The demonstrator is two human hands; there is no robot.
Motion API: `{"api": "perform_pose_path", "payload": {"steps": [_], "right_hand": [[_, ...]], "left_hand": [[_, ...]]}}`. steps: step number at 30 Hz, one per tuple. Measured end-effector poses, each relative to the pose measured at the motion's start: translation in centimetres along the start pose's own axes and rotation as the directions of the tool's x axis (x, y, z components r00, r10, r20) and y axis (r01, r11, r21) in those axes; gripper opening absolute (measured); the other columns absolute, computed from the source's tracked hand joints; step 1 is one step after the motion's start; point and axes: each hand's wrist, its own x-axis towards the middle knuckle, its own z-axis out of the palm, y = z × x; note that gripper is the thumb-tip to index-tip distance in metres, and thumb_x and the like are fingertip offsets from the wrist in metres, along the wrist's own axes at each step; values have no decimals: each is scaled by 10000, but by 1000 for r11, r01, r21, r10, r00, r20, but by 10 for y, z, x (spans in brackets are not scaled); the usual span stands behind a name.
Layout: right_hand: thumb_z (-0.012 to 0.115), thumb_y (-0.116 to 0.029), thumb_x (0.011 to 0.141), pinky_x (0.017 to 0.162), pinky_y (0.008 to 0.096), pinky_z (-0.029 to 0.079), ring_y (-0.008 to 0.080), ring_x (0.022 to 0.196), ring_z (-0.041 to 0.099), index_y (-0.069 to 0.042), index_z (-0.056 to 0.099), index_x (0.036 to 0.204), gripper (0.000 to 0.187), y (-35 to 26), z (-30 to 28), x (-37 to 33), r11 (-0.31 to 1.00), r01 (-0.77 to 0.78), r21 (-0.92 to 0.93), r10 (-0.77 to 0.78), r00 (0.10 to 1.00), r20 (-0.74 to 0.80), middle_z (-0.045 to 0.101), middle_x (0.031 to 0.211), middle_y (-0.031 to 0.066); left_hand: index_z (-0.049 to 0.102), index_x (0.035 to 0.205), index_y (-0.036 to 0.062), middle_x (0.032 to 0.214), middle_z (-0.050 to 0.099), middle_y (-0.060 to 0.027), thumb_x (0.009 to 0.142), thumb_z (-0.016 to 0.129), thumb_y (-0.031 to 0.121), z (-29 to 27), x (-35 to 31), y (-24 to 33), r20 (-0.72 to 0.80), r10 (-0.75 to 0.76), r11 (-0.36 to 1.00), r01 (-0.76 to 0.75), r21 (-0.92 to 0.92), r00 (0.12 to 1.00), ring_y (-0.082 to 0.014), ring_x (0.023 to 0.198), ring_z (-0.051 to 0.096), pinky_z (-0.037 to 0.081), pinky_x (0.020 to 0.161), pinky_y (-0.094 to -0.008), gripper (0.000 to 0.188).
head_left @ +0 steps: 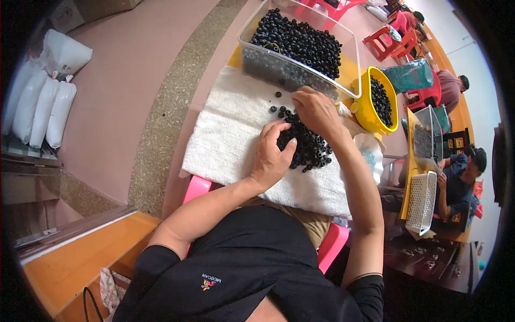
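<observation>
A pile of small black ring-shaped pieces [311, 153], each with a hole, lies on a white towel [225, 129] in front of me. My left hand [272, 156] cups the pile's left side, its thumb apart from the curved fingers and its fingertips touching the pieces. At the far side of the pile, my right hand [317, 111] is bent downward with its fingers drawn together. Whatever those fingertips grip is hidden behind the hand. A few loose pieces [278, 94] sit on the towel just left of the right hand.
Beyond the towel stands a clear plastic bin [300, 80] full of black pieces. To its right is a yellow basket [390, 127] with more. White sacks [60, 112] stand at far left. On the right, a person [462, 180] sits by a white perforated basket [422, 203].
</observation>
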Motion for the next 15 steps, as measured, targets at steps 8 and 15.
{"api": "perform_pose_path", "payload": {"steps": [8, 15], "right_hand": [[518, -115, 889, 740, 482, 547, 360, 905, 693, -92, 693, 989, 203, -19, 20, 36, 988, 43, -150, -16, 983, 181, 682, 1020, 151], [594, -196, 872, 742, 458, 544, 362, 866, 684, -103, 712, 895, 152, -13, 18, 24, 998, 25, -61, -25, 1000, 8, 695, 950, 120]], "left_hand": [[553, 1179, -26, 1193, 552, -206, 856, 655, 90, -1, 1, 4, 9, -21, 1000, 21, 17, 1000, -361, 1146, 539, 422, 1015, -414, 358], [555, 1187, -22, 1196, 551, -202, 862, 652, 94, -2, 1, 5, 10, -31, 1000, 31, 0, 999, -367, 1143, 541, 425, 1014, -407, 359]]}}
